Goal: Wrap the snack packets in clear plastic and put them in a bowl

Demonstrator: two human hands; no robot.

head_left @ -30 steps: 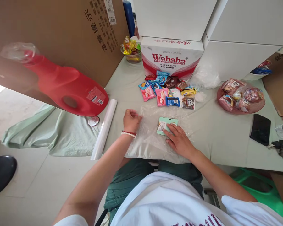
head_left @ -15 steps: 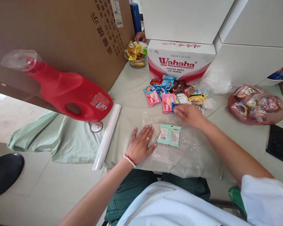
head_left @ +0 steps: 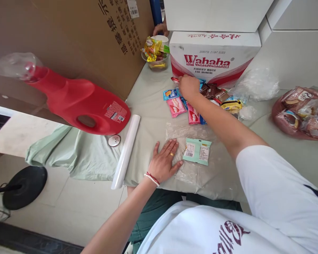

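Observation:
My left hand (head_left: 164,160) lies flat with fingers spread, pressing the edge of a clear plastic sheet (head_left: 214,176) on the cloth. Just right of its fingers, a pale green snack packet (head_left: 197,151) rests on the sheet, printed side up. My right hand (head_left: 189,87) reaches over the snack pile to the front of the Wahaha carton, fingers closed on a small red snack packet (head_left: 175,80) that pokes out at their left. Below that hand lie pink wafer packets (head_left: 176,107) and a blue packet (head_left: 171,94). Brown packets (head_left: 213,92) and a yellow packet (head_left: 231,106) sit to its right.
A white plastic-film roll (head_left: 126,151) and red jug (head_left: 87,102) stand left, before a big cardboard box (head_left: 69,38). The Wahaha carton (head_left: 214,58) blocks the back. Behind a candy bowl (head_left: 157,65) another person's hand (head_left: 161,29) shows. Right are crumpled plastic (head_left: 257,84) and a bagged snack bundle (head_left: 299,116).
My right hand has moved from the front of the pile to its back left and closed on the red packet. My left hand stays flat on the sheet. The view has shifted.

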